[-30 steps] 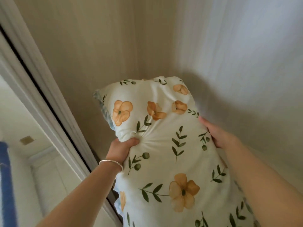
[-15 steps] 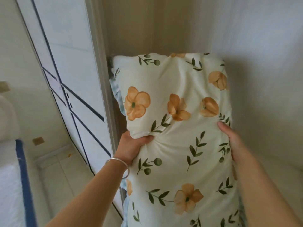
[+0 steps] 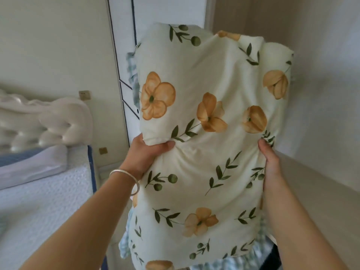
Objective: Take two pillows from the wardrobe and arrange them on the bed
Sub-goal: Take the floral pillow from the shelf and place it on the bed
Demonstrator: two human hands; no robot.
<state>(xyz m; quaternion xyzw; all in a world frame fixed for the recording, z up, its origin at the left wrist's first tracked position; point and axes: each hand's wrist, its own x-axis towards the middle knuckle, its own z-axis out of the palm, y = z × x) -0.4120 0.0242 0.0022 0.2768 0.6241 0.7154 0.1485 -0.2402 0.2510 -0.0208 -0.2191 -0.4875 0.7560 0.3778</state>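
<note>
Held upright at chest height before the wardrobe (image 3: 167, 14), the floral pillow (image 3: 206, 145) is pinched by the left hand (image 3: 148, 152) and pressed by the flat right hand (image 3: 269, 158); carrying it well means swinging toward the bed (image 3: 44, 193) at nine o'clock without loosening.

Both my forearms are bare all the way down, with no sleeve showing on either one. On my left wrist I wear 1 thin silver bangle (image 3: 126, 177), a plain smooth ring that sits loose just behind my left grip (image 3: 145, 154). My right grip (image 3: 269, 158) and its wrist carry nothing at all, and my fingernails, where they show, are short and unpainted.
</note>
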